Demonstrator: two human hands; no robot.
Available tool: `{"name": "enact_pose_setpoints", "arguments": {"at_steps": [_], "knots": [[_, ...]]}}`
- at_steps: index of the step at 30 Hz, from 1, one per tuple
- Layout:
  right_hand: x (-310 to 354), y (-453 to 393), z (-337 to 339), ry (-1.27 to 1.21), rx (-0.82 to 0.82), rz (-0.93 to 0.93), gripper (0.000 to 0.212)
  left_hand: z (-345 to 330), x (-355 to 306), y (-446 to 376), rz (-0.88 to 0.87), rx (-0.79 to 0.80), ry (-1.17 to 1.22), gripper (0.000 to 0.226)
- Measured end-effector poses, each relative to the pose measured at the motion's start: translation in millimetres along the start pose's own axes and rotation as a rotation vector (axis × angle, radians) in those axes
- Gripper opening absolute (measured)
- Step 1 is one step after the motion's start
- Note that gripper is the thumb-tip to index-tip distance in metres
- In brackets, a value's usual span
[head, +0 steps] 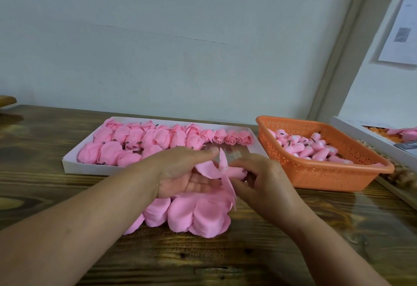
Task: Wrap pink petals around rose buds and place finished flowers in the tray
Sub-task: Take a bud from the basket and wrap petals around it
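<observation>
I see both hands meeting over the middle of the table, working on one flower. My left hand [180, 172] lies palm up, fingers fairly straight and relaxed, thumb stretched across the top; a pink petal piece [216, 168] rests on its fingers, with one lobe standing upright just beside the thumb tip. My right hand [264, 179] comes in from the other side with its fingers curled, pinching the small rose bud [238, 172] that sits at the centre of the petal piece. The bud lies on its side and touches the petals; most of it is hidden by the fingers, so I cannot tell how tightly it is wrapped.

Directly under the hands lies a stack of loose petals [191, 213], fanned out flat on the wooden table [203, 261] and partly covered by my left wrist.

Behind the hands is the white tray [74, 166], a shallow box set lengthwise along the wall. It holds finished flowers [144, 141] in two rough rows, filling its left part, with a line of smaller tight roses along the back edge toward the right; the near right part of the tray floor is bare.

To the right, just beside the tray, sits an orange basket [327, 177] with perforated walls, holding a heap of unwrapped buds [309, 148]. Farther right, at the frame edge, another white box [370, 139] is partly visible.
</observation>
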State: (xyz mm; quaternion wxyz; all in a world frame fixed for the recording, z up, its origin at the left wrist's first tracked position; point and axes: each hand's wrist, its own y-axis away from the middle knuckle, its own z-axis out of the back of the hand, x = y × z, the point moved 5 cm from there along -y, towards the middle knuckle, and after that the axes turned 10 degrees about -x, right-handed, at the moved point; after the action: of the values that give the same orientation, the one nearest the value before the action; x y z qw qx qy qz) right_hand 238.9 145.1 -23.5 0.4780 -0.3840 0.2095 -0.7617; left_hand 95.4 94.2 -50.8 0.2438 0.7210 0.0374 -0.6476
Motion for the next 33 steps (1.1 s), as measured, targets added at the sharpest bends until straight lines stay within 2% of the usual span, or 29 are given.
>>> {"name": "enact_pose_setpoints", "arguments": {"at_steps": [5,10,14,17,22,25,27,29,31,32,33], "knots": [[0,2,1,-0.072,-0.081,-0.033,0.006,-3,15,7,-0.043,0.004,0.075,0.044],[1,3,-2,-0.130,-0.045,-0.056,0.015,-7,20,8,-0.084,-0.041,0.239,0.035],[5,2,-3,-0.099,-0.026,-0.055,0.011,-11,21,10,-0.075,-0.059,0.331,0.029],[9,1,-3,-0.081,0.000,-0.047,0.013,-11,22,11,-0.088,-0.131,0.359,0.020],[15,1,-5,0.011,0.035,-0.018,0.016,-8,20,8,-0.130,-0.302,0.257,0.012],[15,1,-4,0.050,0.030,-0.014,0.010,-10,15,13,-0.179,-0.328,0.188,0.015],[11,1,-2,0.029,0.019,-0.079,0.001,-12,11,19,-0.213,-0.328,0.138,0.016],[7,-1,1,-0.039,-0.008,-0.173,0.020,-14,5,24,-0.251,-0.315,0.084,0.021],[3,-2,4,-0.140,-0.003,-0.264,0.049,-15,1,27,-0.287,-0.302,0.026,0.023],[2,-3,5,-0.163,0.012,-0.291,0.056,-16,-1,28,-0.296,-0.294,0.007,0.022],[3,-4,6,-0.156,0.034,-0.292,0.052,-17,-1,28,-0.300,-0.286,-0.004,0.021]]}}
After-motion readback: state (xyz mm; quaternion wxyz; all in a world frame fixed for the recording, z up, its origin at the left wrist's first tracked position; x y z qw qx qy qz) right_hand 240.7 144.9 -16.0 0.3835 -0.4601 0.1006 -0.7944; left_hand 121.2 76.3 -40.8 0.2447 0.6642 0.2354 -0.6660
